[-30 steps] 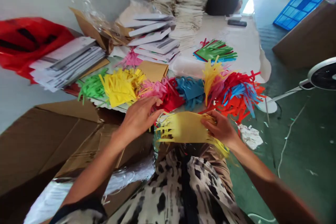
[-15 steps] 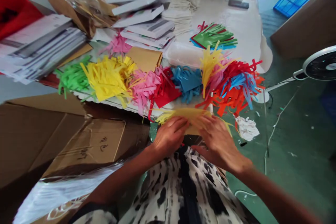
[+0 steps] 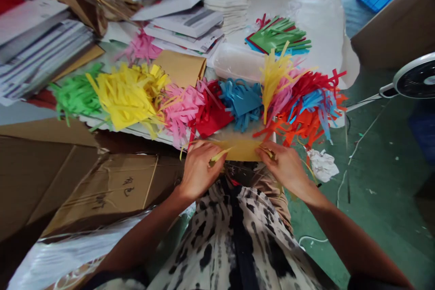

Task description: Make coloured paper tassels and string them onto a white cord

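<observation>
A yellow sheet of tissue paper point(image 3: 242, 149) with cut strips at its ends stretches between my two hands at the table's front edge. My left hand point(image 3: 203, 165) is closed on its left end, with a pale yellow strip poking out by the thumb. On the right end, my right hand point(image 3: 283, 163) pinches the paper, and thin strips hang past the fingers. Just beyond lie fringed paper bundles: red point(image 3: 215, 115), blue point(image 3: 242, 103), pink point(image 3: 183, 106) and yellow point(image 3: 127, 95). A mixed heap of orange fringes point(image 3: 295, 122) lies beyond my right hand.
Stacked white boxes point(image 3: 190, 22) and papers point(image 3: 37, 50) stand at the back left. A clear plastic tray point(image 3: 238, 61) sits behind the bundles. Open cardboard boxes point(image 3: 112, 190) are at lower left. A fan point(image 3: 416, 74) stands on the right, near crumpled white paper point(image 3: 322, 164).
My hands have moved apart, and the yellow paper between them is now drawn out flat. The view has shifted slightly.
</observation>
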`<state>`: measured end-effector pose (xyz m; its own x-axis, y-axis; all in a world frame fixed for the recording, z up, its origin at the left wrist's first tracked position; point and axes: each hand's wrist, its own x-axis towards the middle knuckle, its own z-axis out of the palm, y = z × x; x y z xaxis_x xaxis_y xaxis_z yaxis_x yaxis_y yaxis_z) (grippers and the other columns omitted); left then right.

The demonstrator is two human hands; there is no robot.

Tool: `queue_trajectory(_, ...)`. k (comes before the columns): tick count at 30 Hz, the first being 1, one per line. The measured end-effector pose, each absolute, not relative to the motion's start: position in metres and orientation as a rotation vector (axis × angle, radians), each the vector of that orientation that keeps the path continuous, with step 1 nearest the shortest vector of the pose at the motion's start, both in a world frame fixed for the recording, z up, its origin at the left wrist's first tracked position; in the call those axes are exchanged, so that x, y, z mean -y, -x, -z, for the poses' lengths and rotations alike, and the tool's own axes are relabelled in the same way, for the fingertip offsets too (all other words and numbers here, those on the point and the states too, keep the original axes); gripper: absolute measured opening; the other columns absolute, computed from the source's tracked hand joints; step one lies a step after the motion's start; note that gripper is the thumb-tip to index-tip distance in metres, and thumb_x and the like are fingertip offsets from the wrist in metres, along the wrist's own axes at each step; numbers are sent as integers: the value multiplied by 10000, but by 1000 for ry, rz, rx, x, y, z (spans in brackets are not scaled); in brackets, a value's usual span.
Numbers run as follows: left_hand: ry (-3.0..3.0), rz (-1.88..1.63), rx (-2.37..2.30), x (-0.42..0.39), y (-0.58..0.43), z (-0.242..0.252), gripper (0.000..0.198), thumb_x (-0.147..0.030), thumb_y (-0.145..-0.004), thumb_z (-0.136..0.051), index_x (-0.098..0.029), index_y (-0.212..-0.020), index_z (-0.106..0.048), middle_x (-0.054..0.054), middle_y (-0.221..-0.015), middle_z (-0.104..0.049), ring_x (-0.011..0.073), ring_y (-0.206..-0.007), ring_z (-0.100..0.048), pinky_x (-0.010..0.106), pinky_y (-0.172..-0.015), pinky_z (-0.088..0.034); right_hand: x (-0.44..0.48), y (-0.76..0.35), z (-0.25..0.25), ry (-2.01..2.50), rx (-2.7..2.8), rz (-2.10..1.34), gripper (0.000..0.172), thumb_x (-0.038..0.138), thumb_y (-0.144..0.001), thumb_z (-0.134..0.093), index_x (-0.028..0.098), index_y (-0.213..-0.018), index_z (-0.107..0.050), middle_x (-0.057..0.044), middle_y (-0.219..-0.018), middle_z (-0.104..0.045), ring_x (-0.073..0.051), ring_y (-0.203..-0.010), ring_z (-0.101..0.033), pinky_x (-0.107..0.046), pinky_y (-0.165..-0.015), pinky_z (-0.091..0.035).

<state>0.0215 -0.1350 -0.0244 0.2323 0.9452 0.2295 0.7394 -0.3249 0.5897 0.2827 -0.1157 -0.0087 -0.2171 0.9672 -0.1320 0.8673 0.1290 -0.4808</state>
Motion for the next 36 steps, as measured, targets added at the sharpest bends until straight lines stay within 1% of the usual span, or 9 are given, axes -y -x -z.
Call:
queue_trajectory(5, -2259, -687, -1763, 128, -28, 29, 281, -339, -1010, -637, -218, -756, -649, 40, -822, -700, 232, -831, -583, 399, -799, -409, 116, -273, 11, 1945, 2231, -566, 358, 468, -1067, -493, 221, -1040, -751, -75, -888, -798, -241, -752, -727, -306, -637, -343)
queue_trajectory(14, -2367, -589, -1833, 120, -27, 35, 298, -356, -992, -645, -224, -729, -599, 54, -771, -658, 251, -810, -581, 415, -762, -399, 108, -267, 12, 2072, 2296, -429, 375, 508, -1067, -490, 212, -934, -678, -91, -767, -755, -252, -690, -712, -329, -597, -252)
queue_trajectory(17, -2353, -608, -1852, 121, -26, 38, 225, -380, -1007, -627, -207, -870, -672, 86, -861, -687, 280, -882, -611, 437, -810, -433, 107, -264, 9, 2112, 2316, -400, 369, 506, -1068, -487, 210, -963, -680, -102, -783, -765, -265, -692, -719, -333, -592, -246)
queue_trajectory(20, -2377, -743, -1765, 124, -28, 37, 237, -321, -996, -656, -219, -1204, -706, 118, -1165, -736, 311, -1114, -643, 489, -999, -457, 108, -261, 8, 2129, 2333, -375, 380, 509, -1070, -479, 206, -978, -688, -113, -801, -775, -274, -708, -724, -333, -589, -242)
queue_trajectory(23, -2559, -775, -1409, 131, -36, 36, 360, -255, -1008, -657, -315, -1363, -668, 50, -1329, -738, 296, -1292, -629, 595, -1253, -286, 109, -259, 10, 2115, 2351, -342, 392, 504, -1075, -462, 204, -985, -699, -114, -804, -775, -267, -708, -716, -335, -587, -242)
queue_trajectory(27, -2714, -674, -1148, 140, -44, 41, 345, -346, -1040, -643, -252, -1370, -676, 62, -1309, -760, 286, -1264, -666, 701, -1323, -87, 110, -276, 10, 2033, 2302, -187, 315, 434, -1055, -504, 198, -1115, -703, -97, -859, -778, -256, -729, -692, -329, -606, -306)
queue_trajectory(31, -2740, -655, -1161, 142, -45, 45, 365, -377, -1029, -660, -278, -1379, -681, 67, -1344, -739, 283, -1282, -653, 733, -1323, -13, 122, -300, 1, 1718, 2190, 159, 284, 267, -993, -572, 184, -1236, -694, -143, -1189, -754, -320, -1050, -687, -416, -851, -460)
queue_trajectory(34, -2771, -642, -1170, 141, -46, 44, 360, -384, -1026, -661, -290, -1373, -690, 73, -1346, -732, 291, -1286, -647, 732, -1325, -14, 140, -298, 0, 1311, 2303, 147, 354, 131, -957, -589, 228, -1282, -691, -95, -1255, -756, -294, -1169, -670, -447, -989, -460)
queue_trajectory(36, -2768, -615, -1172, 141, -46, 42, 358, -371, -1027, -661, -285, -1373, -691, 73, -1356, -730, 296, -1299, -644, 732, -1324, -17, 149, -289, 7, 1156, 2434, 65, 377, 89, -956, -587, 212, -1296, -693, -82, -1247, -772, -263, -1165, -680, -410, -972, -471)
